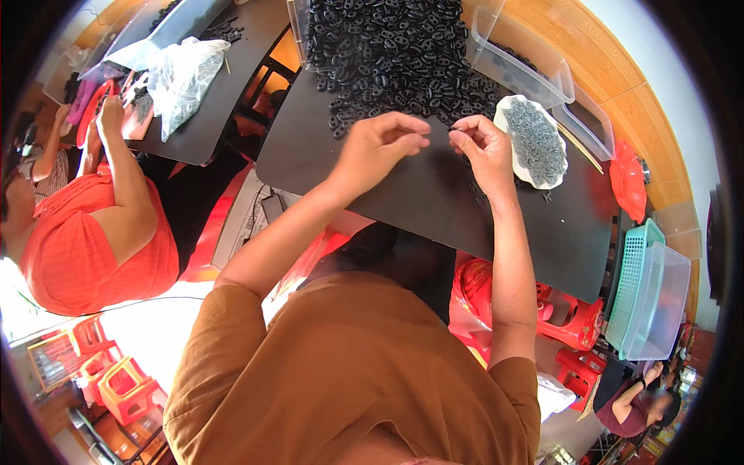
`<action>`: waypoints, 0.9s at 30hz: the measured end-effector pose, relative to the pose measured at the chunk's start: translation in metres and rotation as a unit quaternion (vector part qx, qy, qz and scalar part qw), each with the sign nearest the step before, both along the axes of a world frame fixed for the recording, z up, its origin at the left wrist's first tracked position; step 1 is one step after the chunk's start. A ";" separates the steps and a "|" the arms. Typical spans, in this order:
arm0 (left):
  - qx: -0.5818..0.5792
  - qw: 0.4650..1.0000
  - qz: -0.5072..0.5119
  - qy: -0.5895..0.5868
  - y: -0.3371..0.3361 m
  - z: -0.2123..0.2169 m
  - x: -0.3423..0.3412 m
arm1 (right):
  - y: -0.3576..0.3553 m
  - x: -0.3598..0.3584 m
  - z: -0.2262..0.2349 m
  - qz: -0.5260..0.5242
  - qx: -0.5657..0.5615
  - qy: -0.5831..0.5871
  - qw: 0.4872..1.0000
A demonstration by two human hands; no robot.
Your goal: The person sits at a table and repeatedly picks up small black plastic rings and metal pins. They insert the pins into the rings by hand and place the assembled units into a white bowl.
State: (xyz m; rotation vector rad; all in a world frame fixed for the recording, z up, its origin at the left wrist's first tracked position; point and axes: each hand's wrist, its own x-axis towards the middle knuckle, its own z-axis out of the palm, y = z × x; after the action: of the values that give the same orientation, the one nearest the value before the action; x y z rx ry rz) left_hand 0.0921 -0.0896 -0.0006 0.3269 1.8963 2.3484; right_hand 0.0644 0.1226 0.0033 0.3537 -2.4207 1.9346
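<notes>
Over the front of the black table [310,159], my left hand [380,151] is held with thumb and forefinger curved toward each other. A small gap shows between their tips, and nothing is visible in it. Facing it a short way off, my right hand [487,151] pinches thumb and forefinger together; a small dark bit shows at the tips, too little to name. Just beyond both hands spreads a big heap of black oval pieces with holes [395,58]. Right of my right hand sits a white scalloped dish [559,173] filled with small grey pin-like parts [536,143].
Clear plastic bins [535,85] stand at the back right, beside a thin stick [581,147] and a red dish [628,182]. A green basket [628,271] is off the table's right side. Left, a co-worker in red [101,240] sits at another table with a plastic bag [186,85].
</notes>
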 end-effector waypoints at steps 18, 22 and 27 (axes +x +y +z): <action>-0.511 0.799 0.103 0.299 -0.072 0.009 0.011 | 0.002 -0.001 0.000 0.067 -0.054 -0.062 0.994; -0.506 0.796 0.101 0.315 -0.073 0.002 0.008 | 0.006 -0.002 0.000 0.109 -0.109 -0.077 0.985; -0.489 0.808 0.097 0.314 -0.074 -0.003 0.007 | 0.008 -0.001 0.005 0.114 -0.125 -0.078 0.982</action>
State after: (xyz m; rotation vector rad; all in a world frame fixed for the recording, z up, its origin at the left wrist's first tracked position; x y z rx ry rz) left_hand 0.0992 -0.1637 -0.0037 0.8649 3.2251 1.0324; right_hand 0.0635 0.1305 0.0084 0.5049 -2.2698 2.4174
